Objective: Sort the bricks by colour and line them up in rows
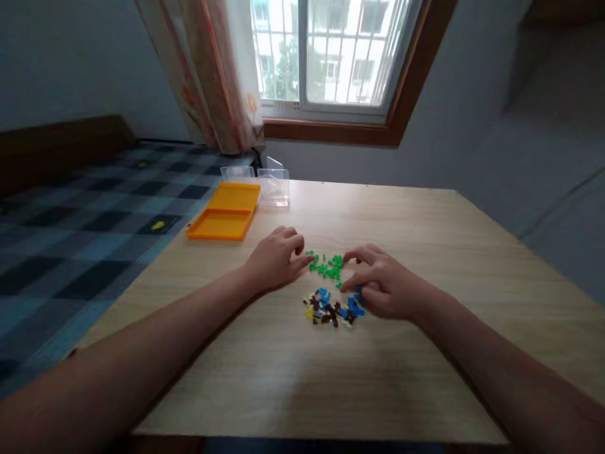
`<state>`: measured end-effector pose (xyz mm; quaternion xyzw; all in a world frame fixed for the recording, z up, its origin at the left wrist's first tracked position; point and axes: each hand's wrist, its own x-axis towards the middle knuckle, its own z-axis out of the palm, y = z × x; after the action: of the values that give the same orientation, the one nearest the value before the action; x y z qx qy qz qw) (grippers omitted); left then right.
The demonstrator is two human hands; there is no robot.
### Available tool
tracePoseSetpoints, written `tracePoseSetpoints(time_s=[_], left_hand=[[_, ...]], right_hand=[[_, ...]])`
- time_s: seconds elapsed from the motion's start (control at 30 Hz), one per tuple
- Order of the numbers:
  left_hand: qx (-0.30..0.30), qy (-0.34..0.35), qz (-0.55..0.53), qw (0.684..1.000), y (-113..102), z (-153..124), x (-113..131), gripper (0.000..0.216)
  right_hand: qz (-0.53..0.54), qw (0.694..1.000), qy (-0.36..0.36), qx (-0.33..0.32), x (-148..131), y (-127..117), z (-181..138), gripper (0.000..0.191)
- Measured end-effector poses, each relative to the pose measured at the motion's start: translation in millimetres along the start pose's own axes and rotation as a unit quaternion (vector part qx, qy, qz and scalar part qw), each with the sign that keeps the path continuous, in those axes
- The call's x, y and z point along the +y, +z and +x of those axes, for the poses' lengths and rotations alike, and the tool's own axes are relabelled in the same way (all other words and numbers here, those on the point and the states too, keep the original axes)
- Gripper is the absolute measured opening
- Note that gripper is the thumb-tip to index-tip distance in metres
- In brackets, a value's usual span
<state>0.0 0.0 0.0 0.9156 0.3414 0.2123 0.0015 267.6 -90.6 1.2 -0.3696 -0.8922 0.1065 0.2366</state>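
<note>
Small green building-block pieces (327,267) lie in a loose pile on the wooden table between my hands. At the pile's left edge is my left hand (278,257), its fingers bent and the thumb apart from them, with nothing visible between them. My right hand (385,280) is on the other side, its fingers spread and their tips at the edge of the green pieces. Nearer to me lies a mixed heap of brown pieces (332,313), blue pieces (355,307) and yellow pieces (309,313). Some blue ones are partly hidden by my right hand.
An orange tray with two sections (224,210) lies at the table's far left. Behind it stand clear plastic boxes (274,189). A bed with a checked cover (99,221) borders the table's left side. A window and a curtain (212,75) are at the back.
</note>
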Motion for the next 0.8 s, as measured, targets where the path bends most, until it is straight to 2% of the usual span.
tracePoseSetpoints(time_s=[0.1, 0.2, 0.3, 0.37, 0.5, 0.6, 0.67, 0.8], left_hand=[[0.012, 0.017, -0.035, 0.999, 0, -2, -2, 0.024], [-0.04, 0.032, -0.064, 0.997, 1, -4, -4, 0.04], [-0.112, 0.034, -0.071, 0.991, 2, -6, -4, 0.065], [-0.139, 0.039, -0.074, 0.987, 1, -6, -4, 0.075], [-0.146, 0.035, -0.122, 0.981, 0, -1, -6, 0.075], [-0.14, 0.037, -0.182, 0.973, 2, 8, -5, 0.066], [-0.141, 0.051, -0.207, 0.967, 6, 16, -2, 0.064], [-0.145, 0.078, -0.219, 0.962, 15, 30, 7, 0.067]], right_hand=[[-0.012, 1.0, 0.003, 0.0, 1, -1, 1, 0.047], [-0.023, 0.999, 0.013, 0.021, 3, 0, 1, 0.049], [-0.023, 0.996, 0.039, 0.075, 9, 3, 1, 0.048], [-0.003, 0.991, 0.066, 0.117, 15, 6, 1, 0.048], [0.078, 0.972, 0.135, 0.178, 32, 12, 4, 0.046], [0.187, 0.945, 0.172, 0.205, 38, 13, 6, 0.031], [0.279, 0.921, 0.186, 0.197, 38, 14, 6, 0.023], [0.455, 0.842, 0.223, 0.183, 30, 14, 5, 0.015]])
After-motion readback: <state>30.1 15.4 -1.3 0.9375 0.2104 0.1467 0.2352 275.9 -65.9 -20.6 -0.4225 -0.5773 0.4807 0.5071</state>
